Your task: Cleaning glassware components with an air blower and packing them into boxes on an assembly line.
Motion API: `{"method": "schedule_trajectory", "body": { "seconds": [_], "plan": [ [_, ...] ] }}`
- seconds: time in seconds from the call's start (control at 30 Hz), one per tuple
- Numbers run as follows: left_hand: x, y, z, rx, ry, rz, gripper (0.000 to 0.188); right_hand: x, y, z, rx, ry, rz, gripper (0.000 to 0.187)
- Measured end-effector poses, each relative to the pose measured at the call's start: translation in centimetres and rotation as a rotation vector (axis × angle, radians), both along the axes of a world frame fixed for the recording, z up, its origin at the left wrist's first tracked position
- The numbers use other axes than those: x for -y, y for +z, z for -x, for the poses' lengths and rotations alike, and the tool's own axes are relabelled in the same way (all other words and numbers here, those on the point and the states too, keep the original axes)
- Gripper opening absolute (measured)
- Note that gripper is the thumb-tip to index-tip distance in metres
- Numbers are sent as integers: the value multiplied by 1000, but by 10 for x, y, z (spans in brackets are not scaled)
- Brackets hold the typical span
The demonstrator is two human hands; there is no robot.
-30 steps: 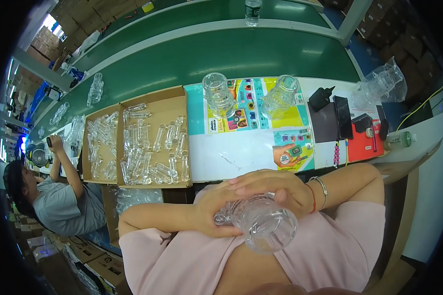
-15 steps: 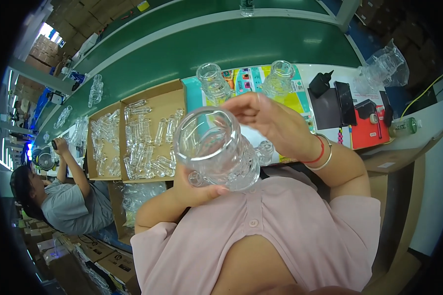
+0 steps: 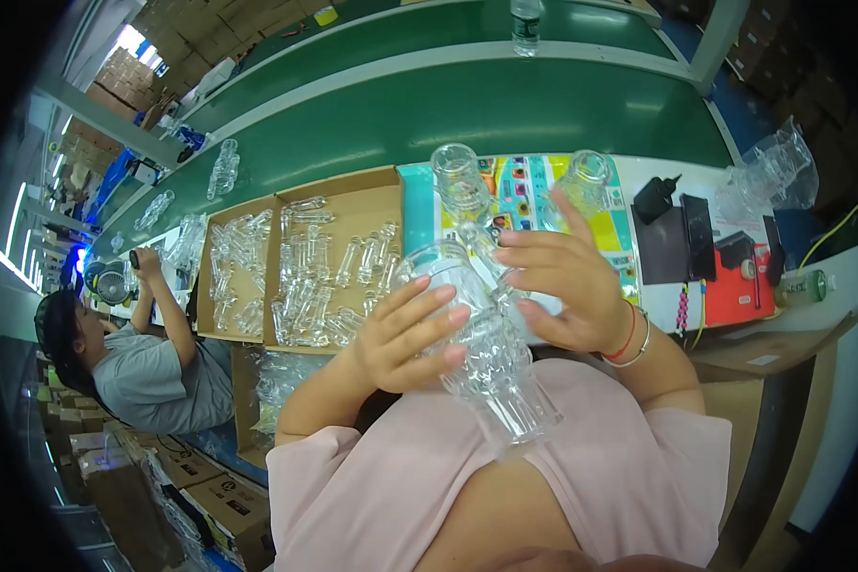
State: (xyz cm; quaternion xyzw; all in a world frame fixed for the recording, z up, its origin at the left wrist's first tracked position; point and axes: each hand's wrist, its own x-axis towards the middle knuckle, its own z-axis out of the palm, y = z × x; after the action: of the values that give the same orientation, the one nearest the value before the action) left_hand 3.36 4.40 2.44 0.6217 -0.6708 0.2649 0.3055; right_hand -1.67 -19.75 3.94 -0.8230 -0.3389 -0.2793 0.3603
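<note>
Vessel (image 3: 494, 367) of clear glass is held in the air before the chest, tilted, with its round rim directed to the upper left and its other end toward the pink shirt (image 3: 381, 486). Its wall is grasped by the left hand (image 3: 405, 338), whose fingers are curved and laid across the left side. The right hand (image 3: 574, 291) is placed at the opposite side; its fingers are extended and parted, and whether the glass is touched by its thumb cannot be told. A metal bangle (image 3: 645, 345) and a red cord (image 3: 629, 329) are worn on the right wrist. Beyond the hands, two glass jars (image 3: 459, 179) are stood on a printed sheet (image 3: 422, 205). To the left, small glass tubes (image 3: 348, 259) are laid in a divided cardboard tray (image 3: 374, 198). To the right, a black bottle (image 3: 654, 199) and a red booklet (image 3: 731, 303) are set down. Farther left, a dark object (image 3: 135, 258) is held by a co-worker (image 3: 153, 377).
</note>
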Motion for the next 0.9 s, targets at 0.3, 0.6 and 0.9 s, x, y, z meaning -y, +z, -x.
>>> {"method": "schedule_trajectory", "body": {
  "seconds": [0.3,0.6,0.9],
  "plan": [
    [17,-15,-166,-1076,449,658,71,118,-36,0,650,-826,-950,28],
    [41,-107,-296,-1396,584,155,58,173,-155,2,193,-1237,-760,47],
    [-3,-126,-284,-751,1136,4,52,198,-208,-24,-87,-1100,-757,70]
  ]
}}
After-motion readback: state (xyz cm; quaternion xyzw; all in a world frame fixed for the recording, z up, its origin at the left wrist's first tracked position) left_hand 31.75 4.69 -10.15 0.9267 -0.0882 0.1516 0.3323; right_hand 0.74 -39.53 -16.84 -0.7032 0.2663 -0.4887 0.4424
